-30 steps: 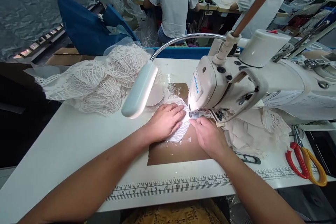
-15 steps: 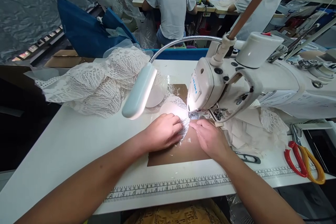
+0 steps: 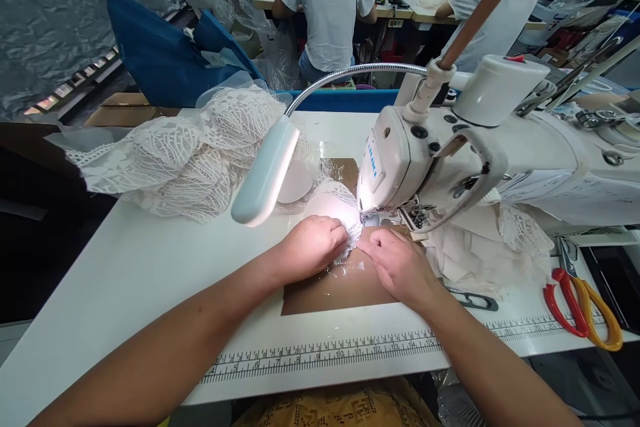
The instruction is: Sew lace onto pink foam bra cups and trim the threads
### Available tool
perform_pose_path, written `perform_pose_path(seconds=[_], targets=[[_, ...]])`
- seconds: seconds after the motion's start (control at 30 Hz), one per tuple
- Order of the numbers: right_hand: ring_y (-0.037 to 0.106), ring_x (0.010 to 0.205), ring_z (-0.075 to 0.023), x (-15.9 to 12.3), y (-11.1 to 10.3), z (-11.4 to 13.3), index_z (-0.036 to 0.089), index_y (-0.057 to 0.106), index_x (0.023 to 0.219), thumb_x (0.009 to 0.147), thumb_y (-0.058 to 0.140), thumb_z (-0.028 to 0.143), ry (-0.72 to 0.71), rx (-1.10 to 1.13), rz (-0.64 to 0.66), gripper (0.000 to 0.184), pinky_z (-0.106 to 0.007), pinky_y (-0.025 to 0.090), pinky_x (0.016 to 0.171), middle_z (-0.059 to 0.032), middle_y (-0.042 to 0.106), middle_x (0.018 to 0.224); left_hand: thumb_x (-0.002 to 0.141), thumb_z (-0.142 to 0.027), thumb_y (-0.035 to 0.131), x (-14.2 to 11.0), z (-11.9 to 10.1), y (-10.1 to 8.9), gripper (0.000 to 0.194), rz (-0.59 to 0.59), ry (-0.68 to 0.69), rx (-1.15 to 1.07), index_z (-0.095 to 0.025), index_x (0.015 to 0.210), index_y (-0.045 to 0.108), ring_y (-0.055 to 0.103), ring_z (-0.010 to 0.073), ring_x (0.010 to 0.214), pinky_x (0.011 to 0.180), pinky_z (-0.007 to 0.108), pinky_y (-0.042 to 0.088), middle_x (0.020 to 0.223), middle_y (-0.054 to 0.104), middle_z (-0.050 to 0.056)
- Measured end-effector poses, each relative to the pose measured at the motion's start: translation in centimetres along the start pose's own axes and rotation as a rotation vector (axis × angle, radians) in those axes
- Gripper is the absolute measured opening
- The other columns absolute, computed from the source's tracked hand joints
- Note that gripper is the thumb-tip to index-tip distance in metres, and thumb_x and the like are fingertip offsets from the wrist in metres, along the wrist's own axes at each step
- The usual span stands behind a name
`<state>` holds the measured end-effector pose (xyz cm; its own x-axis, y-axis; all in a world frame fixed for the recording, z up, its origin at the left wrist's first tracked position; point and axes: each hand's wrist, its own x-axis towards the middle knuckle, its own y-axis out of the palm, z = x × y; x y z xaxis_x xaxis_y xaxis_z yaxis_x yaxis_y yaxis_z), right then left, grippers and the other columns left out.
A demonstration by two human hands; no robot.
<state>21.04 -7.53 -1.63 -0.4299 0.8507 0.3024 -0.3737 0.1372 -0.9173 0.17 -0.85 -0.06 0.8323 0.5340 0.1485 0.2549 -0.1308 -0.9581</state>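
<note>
The white lace-edged cloth lies on the brown sheet, its right edge beside the needle end of the sewing machine. That lace edge runs roughly away from you, curving up past the needle end. Your left hand is the nearer of the 2, resting over the cloth's near left part, fingers curled; whether that grip pinches anything, you cannot tell. Your right hand sits right of the cloth, index finger pointing left to its near edge. That grip is mostly curled; whether it has hold of the lace is unclear. Farther out on the bench are 1 heap of lace, left, and scissors, right.
</note>
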Motion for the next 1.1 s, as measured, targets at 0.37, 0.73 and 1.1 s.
perform_pose_path(seconds=[0.37, 0.73, 1.1], targets=[[0.051, 0.077, -0.0164, -0.1, -0.1, -0.1, 0.019, 0.069, 0.099, 0.081, 0.043, 0.002, 0.011, -0.007, 0.024, 0.036, -0.025, 0.034, 0.063, -0.0047, 0.059, 0.082, 0.094, -0.026, 0.039, 0.1, 0.8, -1.2, 0.030, 0.068, -0.168, -0.383, -0.017, 0.066, 0.045, 0.046, 0.0119, 0.060, 0.059, 0.023, 0.036, 0.065, 0.051, 0.000], [0.045, 0.070, -0.0159, 0.1, -0.1, 0.4, 0.021, 0.067, 0.105, 0.076, 0.044, 0.002, 0.050, -0.074, 0.143, 0.042, -0.027, 0.030, 0.064, -0.0030, 0.055, 0.080, 0.096, -0.028, 0.039, 0.1, 0.6, -1.0, 0.027, -0.013, -0.024, -0.305, -0.015, 0.091, 0.062, 0.057, 0.0175, 0.080, 0.072, 0.029, 0.045, 0.086, 0.063, 0.007], [0.044, 0.071, -0.0157, -0.3, -0.1, 0.6, 0.021, 0.067, 0.104, 0.080, 0.043, 0.002, 0.072, -0.078, 0.152, 0.039, -0.028, 0.030, 0.069, -0.0027, 0.056, 0.080, 0.098, -0.028, 0.040, -0.2, 0.1, 0.6, 0.037, 0.006, 0.132, -0.063, -0.012, 0.126, 0.058, 0.053, 0.0254, 0.112, 0.094, 0.041, 0.044, 0.130, 0.059, 0.011]])
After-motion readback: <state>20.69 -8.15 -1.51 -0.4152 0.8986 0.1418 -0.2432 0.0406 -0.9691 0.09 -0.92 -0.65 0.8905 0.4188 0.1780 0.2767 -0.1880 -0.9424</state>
